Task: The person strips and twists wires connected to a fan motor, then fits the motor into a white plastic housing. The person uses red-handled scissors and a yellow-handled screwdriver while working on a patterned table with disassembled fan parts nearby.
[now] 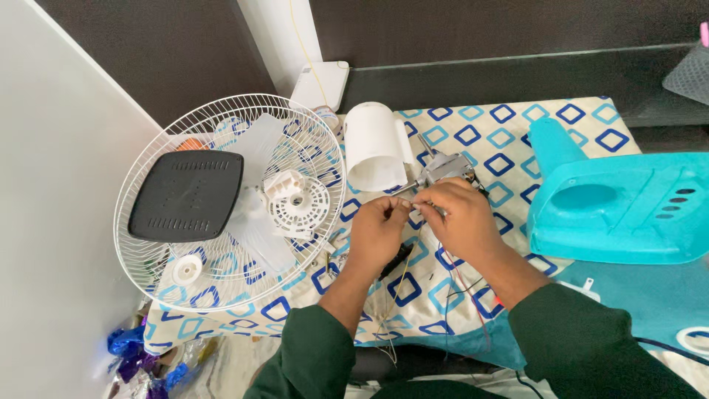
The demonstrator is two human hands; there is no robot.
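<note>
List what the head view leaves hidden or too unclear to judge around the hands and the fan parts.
- Small part between left hand and right hand: covered by fingertips.
- Metal motor: lower half hidden behind the right hand.
- Turquoise fan base: cut off by the right edge.
- Thin wires: too fine to trace.

Fingertips of left hand [378, 225] and right hand [456, 214] pinched together over something too small to make out, perhaps a thin wire end. Metal motor unit [445, 167] partly covered by the right hand's knuckles. Black tool [396, 259] on the patterned cloth [509, 129] mostly hidden under the left wrist. Turquoise fan base [628, 210] cut off by the right edge. White ring [696, 340] clipped at the lower right corner. Grey mesh object [690, 74] cut at the upper right. Shiny blue wrappers [136, 358] cropped at the bottom edge. Orange object [190, 144] behind the wire fan guard [148, 258], barely visible.
</note>
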